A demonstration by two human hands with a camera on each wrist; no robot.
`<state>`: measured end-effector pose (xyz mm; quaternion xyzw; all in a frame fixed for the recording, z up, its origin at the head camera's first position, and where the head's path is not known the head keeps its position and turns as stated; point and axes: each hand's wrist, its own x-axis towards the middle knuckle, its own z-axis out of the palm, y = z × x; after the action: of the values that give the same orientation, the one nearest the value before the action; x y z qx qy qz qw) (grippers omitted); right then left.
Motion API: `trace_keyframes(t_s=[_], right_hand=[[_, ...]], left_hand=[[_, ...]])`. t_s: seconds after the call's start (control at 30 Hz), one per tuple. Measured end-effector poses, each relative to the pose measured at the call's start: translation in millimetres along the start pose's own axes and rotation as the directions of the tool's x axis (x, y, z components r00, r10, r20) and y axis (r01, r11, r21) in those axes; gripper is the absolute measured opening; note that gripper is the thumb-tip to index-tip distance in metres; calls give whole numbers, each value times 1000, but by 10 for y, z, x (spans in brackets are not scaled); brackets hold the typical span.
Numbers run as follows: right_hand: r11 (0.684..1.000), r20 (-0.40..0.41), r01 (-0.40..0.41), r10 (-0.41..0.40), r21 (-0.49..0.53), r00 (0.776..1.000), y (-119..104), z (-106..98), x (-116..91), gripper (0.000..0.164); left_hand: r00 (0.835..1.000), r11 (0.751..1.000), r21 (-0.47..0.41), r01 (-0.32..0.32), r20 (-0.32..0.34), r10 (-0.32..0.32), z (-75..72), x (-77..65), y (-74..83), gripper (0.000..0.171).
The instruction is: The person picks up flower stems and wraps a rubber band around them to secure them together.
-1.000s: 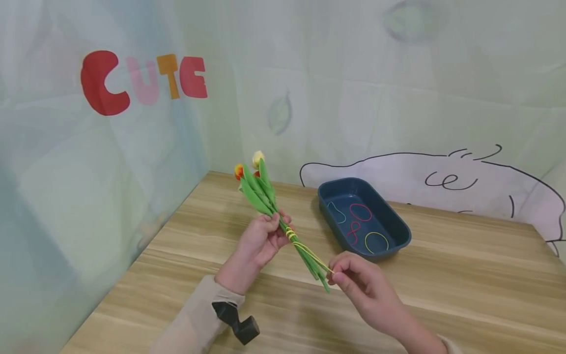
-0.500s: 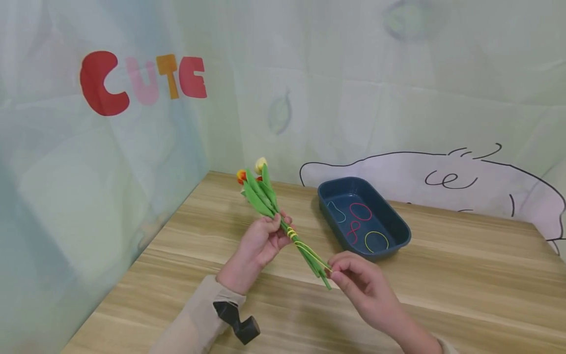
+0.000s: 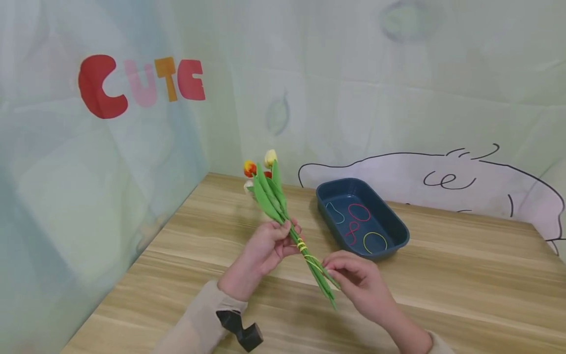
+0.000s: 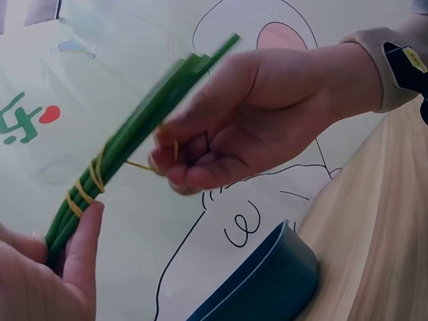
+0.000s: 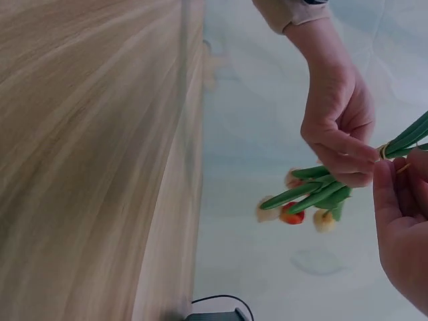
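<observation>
My left hand (image 3: 271, 246) grips a bunch of tulips (image 3: 269, 196) by the green stems, just under the leaves. The blooms are yellow, orange-red and white, and they point up and away to the left. Below the left fingers a yellow rubber band (image 4: 83, 190) is wound several times round the stems. My right hand (image 3: 360, 282) pinches a stretched loop of that band beside the lower stems. In the left wrist view the loop runs from the stems to the right fingertips (image 4: 164, 157). The stem ends stick out past the right hand, above the table.
A dark blue basin (image 3: 398, 241) stands on the wooden table (image 3: 464, 275) behind the right hand. Inside it lie a yellow rubber band (image 3: 375, 242), red ones (image 3: 359, 212) and a pale blue one (image 3: 338, 216). A printed cloth (image 3: 331, 98) hangs behind and to the left.
The bunch has shifted slightly right and turned steeper. The right hand has brought the pulled loop from the stem ends closer in against the stems.
</observation>
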<state>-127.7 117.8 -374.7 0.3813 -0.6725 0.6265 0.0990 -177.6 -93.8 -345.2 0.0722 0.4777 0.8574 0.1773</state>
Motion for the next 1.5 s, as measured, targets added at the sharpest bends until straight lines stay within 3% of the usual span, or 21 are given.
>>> trace_keyframes(t_s=[0.13,0.37,0.53,0.77,1.07,1.3,1.5], right_hand=[[999,0,-38,38,2,999,28,-17,-3,14],[999,8,-30,30,13,1000,61,-6,8,14],[999,-16,-45,45,-8,999,39,20,21,10],[999,-6,-26,26,-39,1000,10,17,5,10],[999,101,49,-46,-24,994,13,-6,9,19],[999,108,-1,6,-45,994,-28,-36,18,18],[985,99,29,-12,-171,995,-41,-183,61,25]], left_hand=[[999,997,81,0,32,-2,32,-39,-19,22],[997,989,140,50,49,-57,132,-73,-128,17],[996,983,160,89,16,-93,197,-87,-189,17],[997,977,197,78,-15,-76,206,-90,-133,19],[996,933,349,91,-34,-85,183,-90,-57,28],[997,913,400,79,-32,-73,123,-93,-10,27],[996,888,454,76,-71,-49,36,-85,47,25]])
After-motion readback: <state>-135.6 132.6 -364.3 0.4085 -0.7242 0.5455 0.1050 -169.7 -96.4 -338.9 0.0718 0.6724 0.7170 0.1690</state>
